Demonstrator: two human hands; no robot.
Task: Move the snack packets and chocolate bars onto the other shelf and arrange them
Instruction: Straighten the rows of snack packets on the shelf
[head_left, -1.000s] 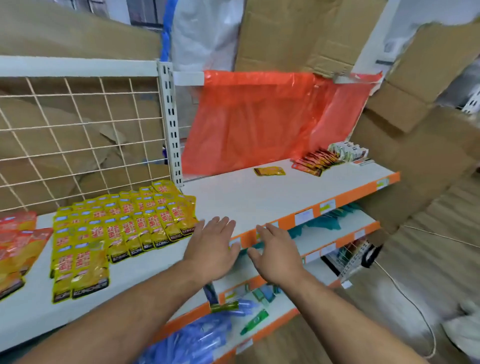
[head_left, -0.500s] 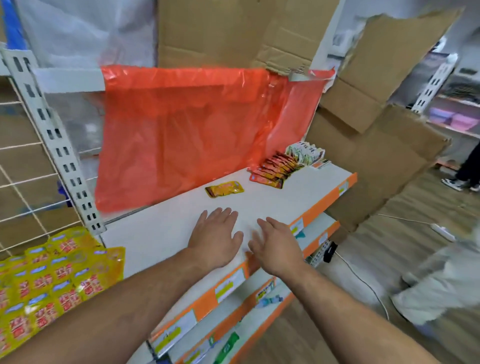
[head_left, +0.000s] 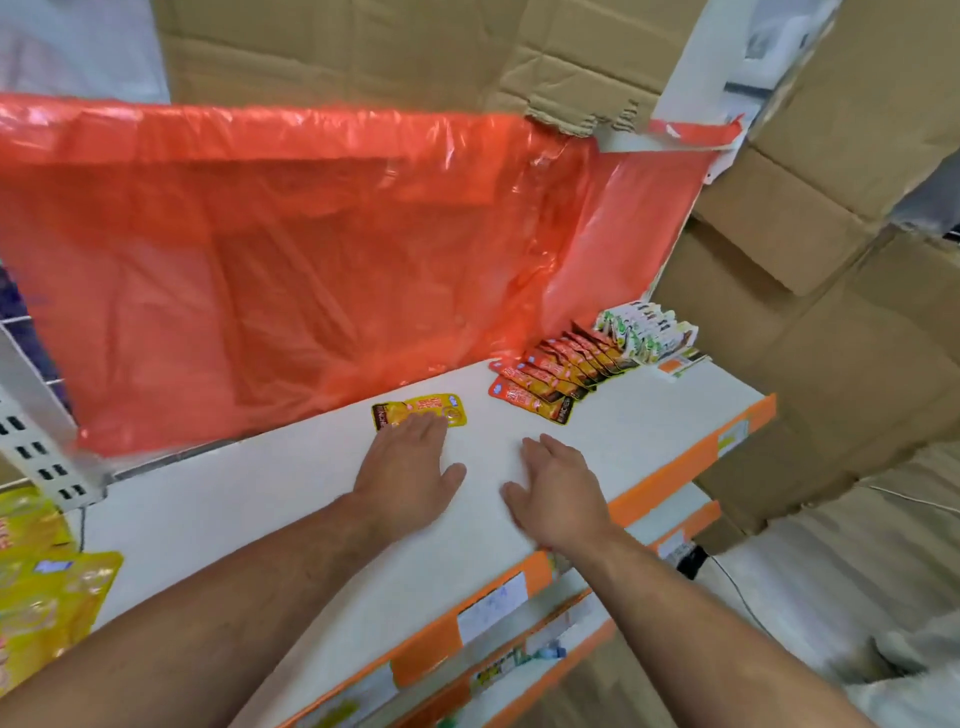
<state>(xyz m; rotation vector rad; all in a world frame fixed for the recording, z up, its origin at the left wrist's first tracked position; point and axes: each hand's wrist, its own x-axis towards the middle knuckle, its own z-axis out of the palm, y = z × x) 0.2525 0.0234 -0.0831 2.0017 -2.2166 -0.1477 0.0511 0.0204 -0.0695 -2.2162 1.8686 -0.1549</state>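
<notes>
1 yellow packet (head_left: 420, 410) lies flat on the shelf (head_left: 649, 421) near fanned red packets (head_left: 545, 382).

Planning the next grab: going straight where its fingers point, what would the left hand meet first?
The lone flat yellow foil snack packet; fingertips of the left hand seem to touch its near edge.

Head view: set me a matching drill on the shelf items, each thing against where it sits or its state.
Things:
1. lone yellow packet
2. red packets
3. white-and-green packets
4. right hand

Places or states:
A. far right end of the shelf
B. open and empty, near the front edge
C. at the fingertips of the left hand
D. overlapped row just right of the yellow one

Pairs: 1-C, 2-D, 3-A, 4-B.
</notes>
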